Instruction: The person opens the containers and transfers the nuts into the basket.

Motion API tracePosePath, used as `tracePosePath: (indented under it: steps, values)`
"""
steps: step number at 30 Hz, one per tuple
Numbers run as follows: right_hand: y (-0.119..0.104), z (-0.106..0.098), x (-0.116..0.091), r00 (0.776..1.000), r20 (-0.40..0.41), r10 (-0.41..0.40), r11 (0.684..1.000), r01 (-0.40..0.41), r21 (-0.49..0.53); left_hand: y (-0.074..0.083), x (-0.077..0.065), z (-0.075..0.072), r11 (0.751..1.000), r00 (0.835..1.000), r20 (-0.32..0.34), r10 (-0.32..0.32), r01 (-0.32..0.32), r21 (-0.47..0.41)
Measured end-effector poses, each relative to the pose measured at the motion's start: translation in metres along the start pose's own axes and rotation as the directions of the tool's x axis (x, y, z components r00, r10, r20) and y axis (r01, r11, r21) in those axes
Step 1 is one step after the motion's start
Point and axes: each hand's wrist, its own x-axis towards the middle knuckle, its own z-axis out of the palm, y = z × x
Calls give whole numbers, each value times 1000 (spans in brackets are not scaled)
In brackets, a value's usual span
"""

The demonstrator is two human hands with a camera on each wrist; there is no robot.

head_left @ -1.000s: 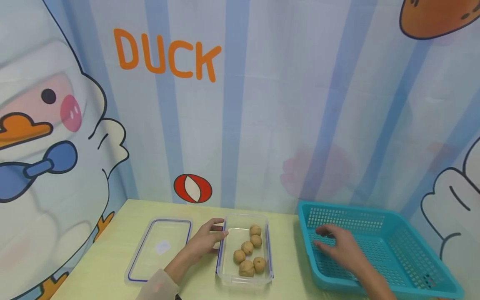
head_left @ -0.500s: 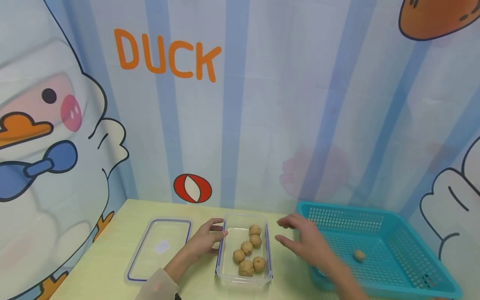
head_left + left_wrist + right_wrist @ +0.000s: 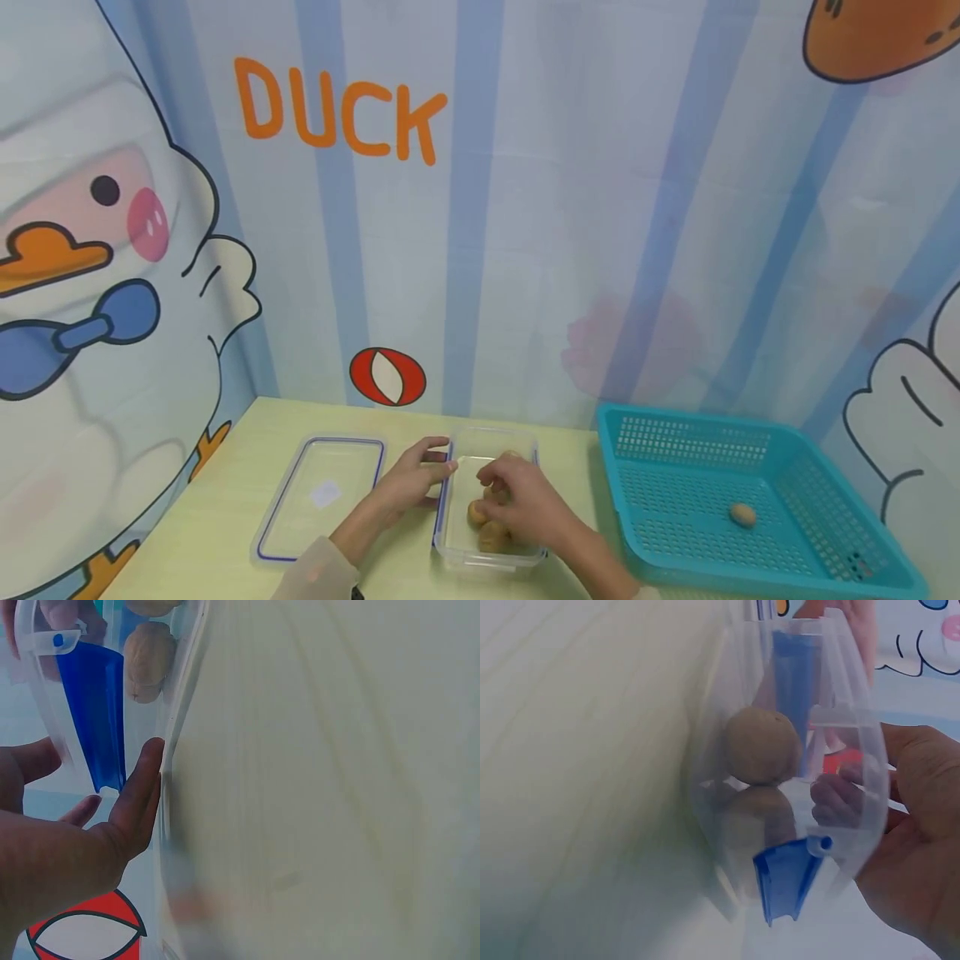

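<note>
A clear plastic container (image 3: pixel 491 560) with blue side clips holds several walnuts (image 3: pixel 492 537). My left hand (image 3: pixel 411 477) rests against its left side with the fingers mostly straight; they lie along the wall by a blue clip (image 3: pixel 97 712) in the left wrist view. My right hand (image 3: pixel 528 500) is inside the container, its thumb and fingers bent about the walnuts and hiding some of them. Through the clear wall in the right wrist view its fingertips (image 3: pixel 836 799) show, but whether they grip a walnut is unclear. One walnut (image 3: pixel 742 515) lies in the turquoise basket (image 3: pixel 697 483).
The container's flat clear lid (image 3: pixel 322 500), edged with a blue seal, lies on the pale yellow table (image 3: pixel 202 500) left of my left hand. The basket stands to the right, its walls raised. A printed curtain (image 3: pixel 525 208) hangs behind the table.
My right hand has left the basket, where a walnut now shows, and has moved left into the container. The left hand stays at the container's side.
</note>
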Motion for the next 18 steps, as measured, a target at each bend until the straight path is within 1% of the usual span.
tracePosePath:
  steps: [4,10,13,18]
  values:
    - [3,10,5,1000,13,-23,1000,24,-16,-1,0,0,1000,1000,0,4,-4,-4]
    - [6,18,6,1000,-2,-13,996,13,-86,0,0,1,1000,1000,1,2,-2,-6]
    - [6,23,6,1000,-1,-24,987,24,-161,1,0,1,1000,1000,-5,0,0,-5]
    - [6,28,8,999,23,-37,958,42,-283,-1,0,0,1000,1000,-7,1,-1,-5]
